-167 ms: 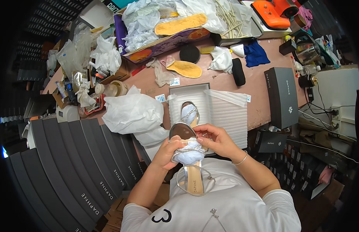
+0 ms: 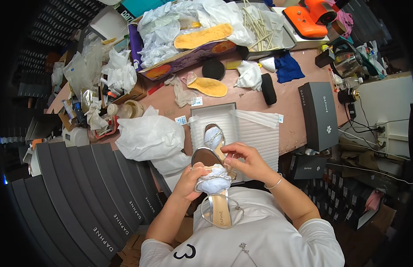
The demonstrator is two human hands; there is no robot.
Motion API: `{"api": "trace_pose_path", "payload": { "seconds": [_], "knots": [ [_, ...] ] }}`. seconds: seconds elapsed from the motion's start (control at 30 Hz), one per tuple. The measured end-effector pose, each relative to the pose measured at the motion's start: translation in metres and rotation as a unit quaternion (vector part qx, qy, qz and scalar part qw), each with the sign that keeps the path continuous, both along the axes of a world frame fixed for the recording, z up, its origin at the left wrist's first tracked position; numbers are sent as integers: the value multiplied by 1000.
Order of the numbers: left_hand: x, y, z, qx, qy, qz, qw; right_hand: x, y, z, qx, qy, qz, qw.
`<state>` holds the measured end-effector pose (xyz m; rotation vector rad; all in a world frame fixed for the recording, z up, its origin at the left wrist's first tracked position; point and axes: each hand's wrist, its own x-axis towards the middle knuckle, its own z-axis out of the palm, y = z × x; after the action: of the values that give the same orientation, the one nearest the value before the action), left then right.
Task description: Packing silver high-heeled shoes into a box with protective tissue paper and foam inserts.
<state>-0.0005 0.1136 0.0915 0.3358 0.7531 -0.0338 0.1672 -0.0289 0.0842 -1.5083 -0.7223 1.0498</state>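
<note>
Both hands grip a silver sandal (image 2: pixel 214 178): left hand (image 2: pixel 190 181) closed round its paper-stuffed toe, right hand (image 2: pixel 242 161) pinching the strap w/ fingertips. Likely light, stiff sole, delicate straps; hold by sole.

Silver sandal (image 2: pixel 214 178), white tissue (image 2: pixel 149 138), orange tool (image 2: pixel 309 20).

Open white shoebox (image 2: pixel 235 120) beside dark lid (image 2: pixel 320 115)

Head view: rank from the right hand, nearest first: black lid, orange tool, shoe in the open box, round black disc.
1. Shoe in the open box, just above the right hand.
2. Black lid, right.
3. Round black disc, up the table.
4. Orange tool, far top right.
</note>
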Motion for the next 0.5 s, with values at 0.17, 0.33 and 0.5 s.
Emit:
{"api": "trace_pose_path", "payload": {
  "seconds": [0.17,0.33,0.5],
  "knots": [
    [0,-5,-12,-13,2,23,1000,79,20,-13,-43,-182,-122,975],
    [8,-5,-23,-52,-11,40,998,188,64,-57,-76,-331,-199,919],
    [14,-1,-22,-49,2,74,996,227,102,-89,-121,-483,-62,865]
  ]
}}
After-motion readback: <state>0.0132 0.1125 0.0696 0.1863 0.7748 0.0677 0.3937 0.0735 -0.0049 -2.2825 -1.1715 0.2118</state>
